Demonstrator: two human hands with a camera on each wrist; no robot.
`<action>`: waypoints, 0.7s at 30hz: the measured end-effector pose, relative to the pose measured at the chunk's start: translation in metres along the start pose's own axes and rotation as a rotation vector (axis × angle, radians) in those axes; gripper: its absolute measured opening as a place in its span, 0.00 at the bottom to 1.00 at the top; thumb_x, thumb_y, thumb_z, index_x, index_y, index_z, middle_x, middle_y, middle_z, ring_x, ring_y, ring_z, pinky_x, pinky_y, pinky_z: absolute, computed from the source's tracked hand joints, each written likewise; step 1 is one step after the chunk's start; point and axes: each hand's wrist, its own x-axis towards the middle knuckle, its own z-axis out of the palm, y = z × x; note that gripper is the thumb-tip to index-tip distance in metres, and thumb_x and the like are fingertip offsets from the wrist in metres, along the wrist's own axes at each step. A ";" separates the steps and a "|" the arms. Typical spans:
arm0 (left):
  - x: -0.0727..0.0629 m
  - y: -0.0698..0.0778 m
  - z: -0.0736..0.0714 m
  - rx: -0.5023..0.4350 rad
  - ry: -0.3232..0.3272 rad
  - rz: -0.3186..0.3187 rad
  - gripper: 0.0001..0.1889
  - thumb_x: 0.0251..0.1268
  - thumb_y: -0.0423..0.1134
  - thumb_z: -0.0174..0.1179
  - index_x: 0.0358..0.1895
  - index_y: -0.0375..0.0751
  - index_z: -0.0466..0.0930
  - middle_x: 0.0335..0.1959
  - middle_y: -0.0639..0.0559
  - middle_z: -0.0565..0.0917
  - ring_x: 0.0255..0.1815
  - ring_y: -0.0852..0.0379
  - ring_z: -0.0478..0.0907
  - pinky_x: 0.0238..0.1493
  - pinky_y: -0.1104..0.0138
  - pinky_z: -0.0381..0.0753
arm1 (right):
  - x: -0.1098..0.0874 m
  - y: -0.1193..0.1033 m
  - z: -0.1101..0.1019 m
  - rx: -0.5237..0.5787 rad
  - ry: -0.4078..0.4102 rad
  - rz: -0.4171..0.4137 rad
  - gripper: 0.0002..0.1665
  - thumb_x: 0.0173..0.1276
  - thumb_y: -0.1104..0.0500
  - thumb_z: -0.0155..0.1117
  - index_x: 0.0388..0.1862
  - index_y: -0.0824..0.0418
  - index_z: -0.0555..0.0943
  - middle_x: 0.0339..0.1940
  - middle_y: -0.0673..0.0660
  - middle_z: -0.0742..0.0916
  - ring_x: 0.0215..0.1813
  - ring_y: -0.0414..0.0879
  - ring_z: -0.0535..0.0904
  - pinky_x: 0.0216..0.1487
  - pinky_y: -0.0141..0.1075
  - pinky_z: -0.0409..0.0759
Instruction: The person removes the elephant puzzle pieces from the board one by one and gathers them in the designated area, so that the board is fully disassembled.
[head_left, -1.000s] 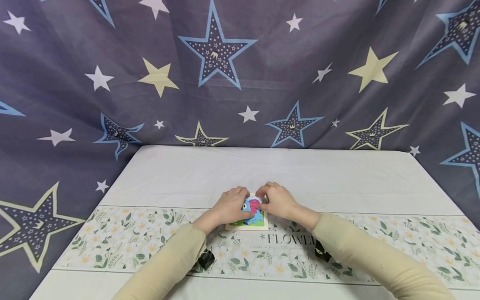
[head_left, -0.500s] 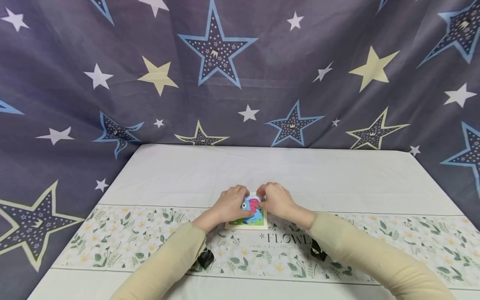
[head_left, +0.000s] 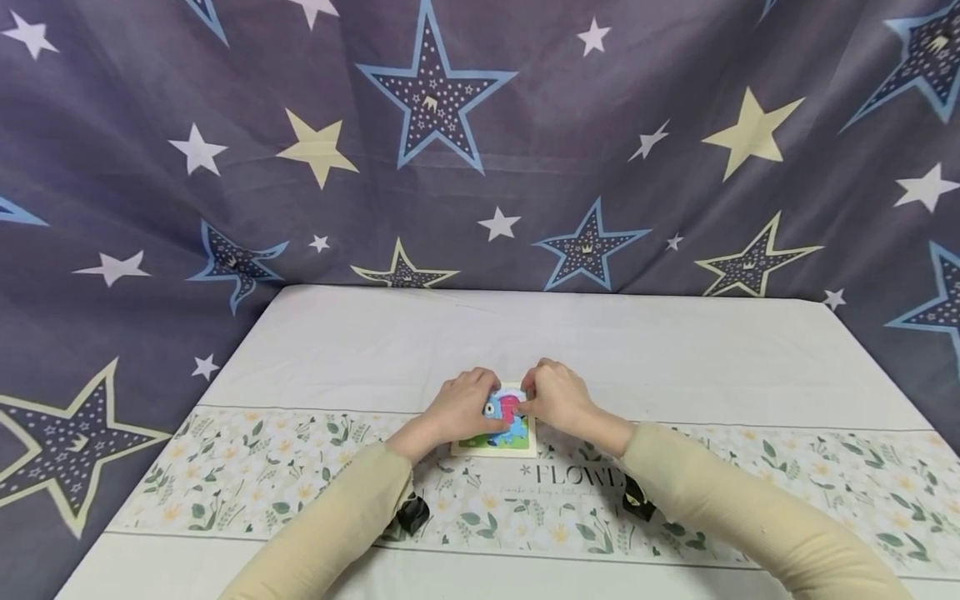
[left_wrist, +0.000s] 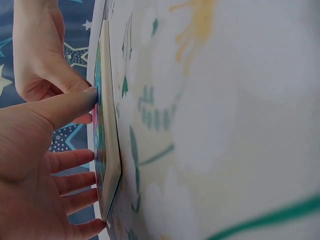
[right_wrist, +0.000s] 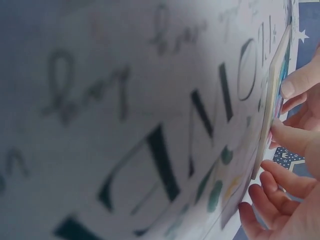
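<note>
A square picture board (head_left: 516,435) lies on the counter (head_left: 637,350), across the far edge of a floral band (head_left: 285,475). The left hand (head_left: 461,407), fingers spread, rests its thumb on the face, gripping nothing; the right hand (head_left: 561,400) bends loosely at the right edge, whether pinching I cannot tell. Beyond hangs a starry curtain (head_left: 540,125).

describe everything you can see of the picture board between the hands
The picture board is thin and squarish, with a pale, wood-like edge. Its face shows a blue figure with a round eye, a pink patch and green below. It lies flat on the flower-printed cloth; the left hand touches it with thumb and fingers, the right hand with its thumb, hiding parts.
</note>
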 end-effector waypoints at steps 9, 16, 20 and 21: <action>0.000 0.002 -0.002 0.001 0.002 0.003 0.27 0.51 0.53 0.64 0.50 0.40 0.71 0.52 0.46 0.73 0.51 0.49 0.70 0.52 0.52 0.69 | -0.001 -0.006 -0.003 -0.075 -0.028 0.021 0.15 0.48 0.51 0.74 0.27 0.60 0.83 0.27 0.51 0.79 0.27 0.41 0.73 0.25 0.31 0.72; 0.003 0.000 -0.002 0.014 0.002 -0.009 0.27 0.51 0.54 0.64 0.49 0.40 0.71 0.52 0.47 0.73 0.51 0.49 0.70 0.53 0.53 0.69 | 0.004 -0.008 -0.004 -0.008 -0.052 0.061 0.16 0.48 0.53 0.74 0.31 0.62 0.82 0.29 0.53 0.81 0.28 0.42 0.74 0.26 0.32 0.73; 0.002 0.000 0.000 0.004 0.002 0.001 0.26 0.51 0.53 0.64 0.48 0.40 0.72 0.52 0.46 0.73 0.50 0.49 0.70 0.52 0.53 0.69 | 0.005 -0.007 -0.003 0.004 -0.082 0.103 0.17 0.47 0.53 0.74 0.32 0.62 0.82 0.29 0.52 0.80 0.29 0.42 0.73 0.28 0.31 0.72; 0.002 -0.001 0.000 0.003 0.001 0.005 0.26 0.51 0.53 0.64 0.48 0.39 0.72 0.51 0.45 0.73 0.50 0.49 0.70 0.51 0.53 0.70 | 0.005 -0.007 -0.002 0.005 -0.090 0.111 0.17 0.47 0.53 0.74 0.32 0.62 0.81 0.28 0.52 0.79 0.29 0.43 0.73 0.28 0.31 0.72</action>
